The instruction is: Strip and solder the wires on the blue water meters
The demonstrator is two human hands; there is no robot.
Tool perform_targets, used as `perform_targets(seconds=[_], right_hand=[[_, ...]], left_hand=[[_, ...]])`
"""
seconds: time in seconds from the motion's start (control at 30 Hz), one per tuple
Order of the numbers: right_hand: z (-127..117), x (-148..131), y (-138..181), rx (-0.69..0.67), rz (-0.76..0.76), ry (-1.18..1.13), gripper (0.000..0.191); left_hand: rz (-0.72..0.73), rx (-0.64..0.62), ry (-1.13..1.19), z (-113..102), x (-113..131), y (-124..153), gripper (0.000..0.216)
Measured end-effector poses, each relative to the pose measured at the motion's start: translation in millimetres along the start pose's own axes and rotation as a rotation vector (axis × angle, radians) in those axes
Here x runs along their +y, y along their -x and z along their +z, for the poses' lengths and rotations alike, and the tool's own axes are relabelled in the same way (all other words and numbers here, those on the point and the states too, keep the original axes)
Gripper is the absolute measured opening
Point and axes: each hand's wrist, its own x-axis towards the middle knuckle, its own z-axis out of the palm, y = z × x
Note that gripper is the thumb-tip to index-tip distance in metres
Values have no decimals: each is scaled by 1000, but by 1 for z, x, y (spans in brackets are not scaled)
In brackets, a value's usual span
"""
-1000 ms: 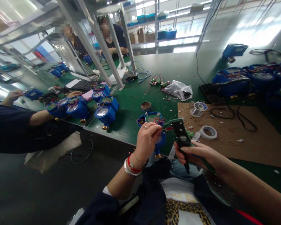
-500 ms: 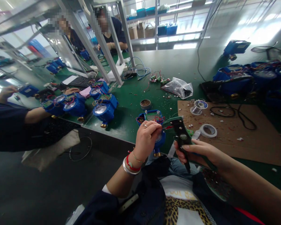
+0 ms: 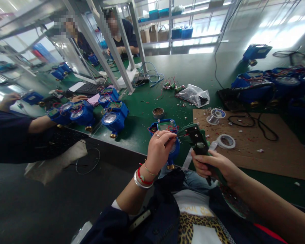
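My right hand (image 3: 213, 164) is wrapped round the handles of a dark green and black wire stripper (image 3: 198, 140), its jaws pointing left. With fingers pinched, my left hand (image 3: 160, 147) holds thin wires (image 3: 177, 136) whose ends run to the stripper's jaws. Behind and below that hand a blue water meter (image 3: 173, 156) with a brass fitting sits at the table edge. Its open box shows a green circuit board (image 3: 166, 124) and red wires. My left fingers partly cover the meter's dial.
A solder spool (image 3: 216, 117) and a tape roll (image 3: 226, 141) lie on brown cardboard (image 3: 264, 159). A small round tin (image 3: 158, 113) and a plastic bag (image 3: 193, 95) are farther back. More blue meters (image 3: 114, 118) stand left, beside a co-worker's arm (image 3: 40, 125).
My right hand has squeezed the stripper's handles closer together, and the tool has tilted slightly. My left hand has stayed nearly in place on the wires.
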Motion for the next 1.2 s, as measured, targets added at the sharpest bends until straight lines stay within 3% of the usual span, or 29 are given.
perform_targets(seconds=[0.23, 0.5, 0.83, 1.2], right_hand=[[-5, 3, 11, -66, -55, -8, 29], [-7, 1, 15, -76, -96, 12, 25], [-8, 0, 15, -61, -54, 22, 28], [-10, 8, 15, -79, -25, 46, 30]], left_hand=[[26, -59, 24, -7, -6, 3, 25], [92, -2, -37, -5, -6, 1, 11], [140, -159, -278, -14, 0, -12, 18], [99, -219, -409, -13, 5, -19, 16]])
